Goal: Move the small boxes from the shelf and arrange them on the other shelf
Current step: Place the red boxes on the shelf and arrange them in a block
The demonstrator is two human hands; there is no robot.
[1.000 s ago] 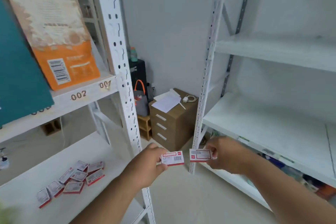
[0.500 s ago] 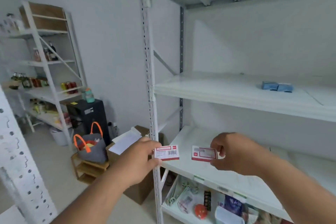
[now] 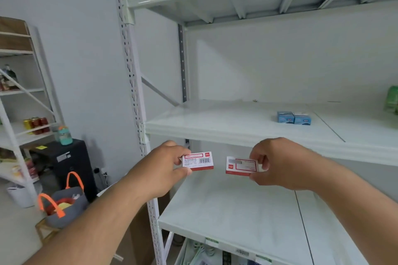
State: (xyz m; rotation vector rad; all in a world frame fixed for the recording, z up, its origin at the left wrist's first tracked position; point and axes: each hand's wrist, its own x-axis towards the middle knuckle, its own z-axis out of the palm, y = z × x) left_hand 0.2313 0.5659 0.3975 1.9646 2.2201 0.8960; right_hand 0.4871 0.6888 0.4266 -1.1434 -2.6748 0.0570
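My left hand (image 3: 165, 165) pinches a small white-and-red box (image 3: 198, 161) by its left end, barcode side facing me. In my right hand (image 3: 277, 163) is a second small white-and-red box (image 3: 240, 165), pinched by its right end. Both boxes hover side by side, a short gap between them, in front of the white shelf unit, just below the front edge of its middle shelf (image 3: 237, 129) and above the lower shelf (image 3: 232, 206). The shelf the boxes came from is out of view.
Two small blue boxes (image 3: 294, 117) sit on the middle shelf, a green packet (image 3: 392, 99) at its far right. The unit's perforated white upright (image 3: 131, 84) stands by my left hand. A black cabinet (image 3: 64, 161), a grey bag with orange handles (image 3: 62, 204) and another rack (image 3: 19, 92) stand left.
My view has swung right and up, from the shelf with the loose small boxes to the other white shelf unit. Both hands kept their boxes and moved closer to the shelves.
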